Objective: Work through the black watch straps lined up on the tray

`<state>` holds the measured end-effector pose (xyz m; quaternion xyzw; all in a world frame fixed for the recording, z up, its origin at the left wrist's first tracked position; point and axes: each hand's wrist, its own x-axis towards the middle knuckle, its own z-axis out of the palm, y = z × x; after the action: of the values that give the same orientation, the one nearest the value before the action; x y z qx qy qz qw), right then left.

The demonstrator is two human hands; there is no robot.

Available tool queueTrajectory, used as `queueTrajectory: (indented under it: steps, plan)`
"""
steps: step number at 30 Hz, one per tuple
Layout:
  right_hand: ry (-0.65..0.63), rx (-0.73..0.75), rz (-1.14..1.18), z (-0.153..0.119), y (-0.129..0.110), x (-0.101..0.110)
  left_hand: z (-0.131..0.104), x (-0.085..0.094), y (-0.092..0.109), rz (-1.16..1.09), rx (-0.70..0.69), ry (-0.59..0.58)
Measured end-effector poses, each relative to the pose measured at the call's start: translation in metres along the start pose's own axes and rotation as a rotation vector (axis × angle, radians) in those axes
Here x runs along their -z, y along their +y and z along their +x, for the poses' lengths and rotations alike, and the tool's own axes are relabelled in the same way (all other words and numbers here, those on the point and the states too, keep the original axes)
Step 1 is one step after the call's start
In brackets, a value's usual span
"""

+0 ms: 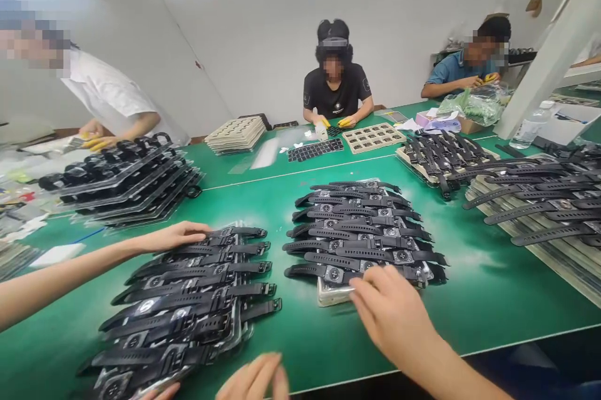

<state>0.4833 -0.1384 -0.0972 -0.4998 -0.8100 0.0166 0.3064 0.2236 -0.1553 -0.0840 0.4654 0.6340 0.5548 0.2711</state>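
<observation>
My left hand [256, 378] is at the bottom edge, partly cut off. It holds nothing, with its fingers bent and thumb apart. My right hand [392, 306] is closed at the front edge of the middle tray [333, 297]; its fingertips touch the nearest black watch [333, 274], and what they grip is hidden. Rows of black-strapped watches cover this tray. To the left lies another watch-laden tray stack [241, 318]. A co-worker's hand [181, 234] rests at its far edge, and another person's fingers [164, 392] touch its near edge.
More watch stacks stand at right [558, 262] and back right [413, 165]. Stacked clear trays [141, 196] are at back left. Three people work across the green table [263, 200]. A clear bottle [533, 128] stands beside a slanted white post [547, 46].
</observation>
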Motion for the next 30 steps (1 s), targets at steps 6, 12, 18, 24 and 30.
queueTrajectory:
  steps: [6,12,18,24,30]
  plan:
    - [-0.157,0.139,-0.275,0.018,0.024,0.001,-0.030,-0.046,-0.022,0.199,-0.330,-0.258]
    - [0.007,0.253,0.041,0.046,0.014,0.025,0.014,-0.074,0.002,0.419,-0.738,-0.491]
    - [0.314,0.214,0.428,0.077,-0.012,0.043,0.057,-0.070,0.025,-0.067,-0.630,-0.358]
    - [-0.613,-0.291,1.168,0.049,-0.039,-0.012,0.081,-0.064,0.071,-1.039,-0.024,-0.348]
    - [0.049,-0.746,1.778,0.069,-0.048,-0.049,0.066,-0.077,0.067,-1.117,0.100,-0.574]
